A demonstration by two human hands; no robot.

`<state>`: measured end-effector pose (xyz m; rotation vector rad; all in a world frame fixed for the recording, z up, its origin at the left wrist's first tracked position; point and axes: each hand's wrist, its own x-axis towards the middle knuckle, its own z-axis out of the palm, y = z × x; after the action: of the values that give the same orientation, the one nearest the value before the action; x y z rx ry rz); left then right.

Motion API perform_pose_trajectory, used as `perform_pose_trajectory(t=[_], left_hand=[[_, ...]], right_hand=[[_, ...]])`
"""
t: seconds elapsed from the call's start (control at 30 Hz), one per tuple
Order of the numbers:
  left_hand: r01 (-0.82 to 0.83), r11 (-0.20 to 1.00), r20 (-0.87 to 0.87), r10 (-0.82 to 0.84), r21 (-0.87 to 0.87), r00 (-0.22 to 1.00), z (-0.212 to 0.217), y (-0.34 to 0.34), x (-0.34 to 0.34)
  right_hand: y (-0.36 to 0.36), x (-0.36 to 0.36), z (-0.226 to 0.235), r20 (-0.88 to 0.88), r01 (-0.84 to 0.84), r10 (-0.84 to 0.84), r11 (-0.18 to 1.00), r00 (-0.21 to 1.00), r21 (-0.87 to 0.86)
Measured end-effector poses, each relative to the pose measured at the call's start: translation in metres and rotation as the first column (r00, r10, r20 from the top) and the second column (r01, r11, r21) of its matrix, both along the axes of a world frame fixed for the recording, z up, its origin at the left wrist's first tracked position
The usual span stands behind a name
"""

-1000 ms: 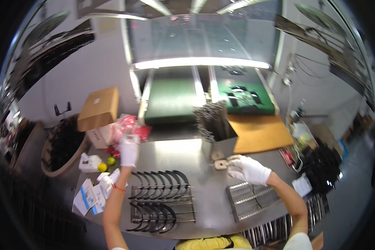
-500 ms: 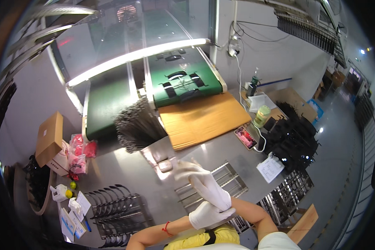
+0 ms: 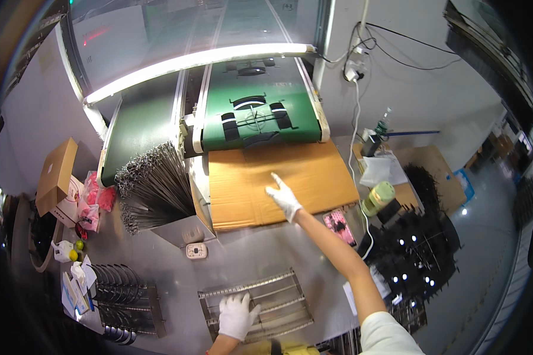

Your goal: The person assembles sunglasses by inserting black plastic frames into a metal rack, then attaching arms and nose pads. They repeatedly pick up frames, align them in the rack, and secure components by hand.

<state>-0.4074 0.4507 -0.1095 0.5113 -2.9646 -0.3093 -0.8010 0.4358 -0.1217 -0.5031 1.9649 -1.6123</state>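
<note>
My right hand (image 3: 285, 199), in a white glove, reaches over the brown cardboard sheet (image 3: 249, 195), empty with its fingers stretched out. Whether it touches the sheet I cannot tell. Beyond that sheet, the green conveyor belt (image 3: 219, 109) carries a thin wire frame (image 3: 256, 120) with black curved pieces around it. My left hand (image 3: 236, 318), also white-gloved, is at the metal rack (image 3: 272, 294) lying on the table. Its fingers are apart and nothing shows in them.
Thin dark wire rods (image 3: 160, 195) fill a metal holder at left. Beside it lies a small pinkish box (image 3: 196, 251). A rack of black curved pieces (image 3: 121, 290) stands near left. To the right are a phone (image 3: 339, 227), a green bottle (image 3: 378, 199) and piled black parts (image 3: 417, 248).
My hands were together, one at the other's glove cuff; now they are apart. The right has reached forward over the cardboard, the left down to the rack. The view has shifted.
</note>
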Motion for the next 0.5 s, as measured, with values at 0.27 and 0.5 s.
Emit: perform_pose_trajectory(t=[0.27,0.5], left_hand=[[0.075,0.918,0.063,-0.108,0.390,0.992,-0.033,0.020,-0.002],[0.128,0.858,-0.060,-0.113,0.498,0.992,-0.026,0.049,-0.037]], right_hand=[[-0.151,-0.130,-0.034,0.619,0.523,-0.147,0.701,0.771,-0.484],[-0.053,-0.034,0.011,0.490,0.502,-0.222,0.651,0.843,-0.569]])
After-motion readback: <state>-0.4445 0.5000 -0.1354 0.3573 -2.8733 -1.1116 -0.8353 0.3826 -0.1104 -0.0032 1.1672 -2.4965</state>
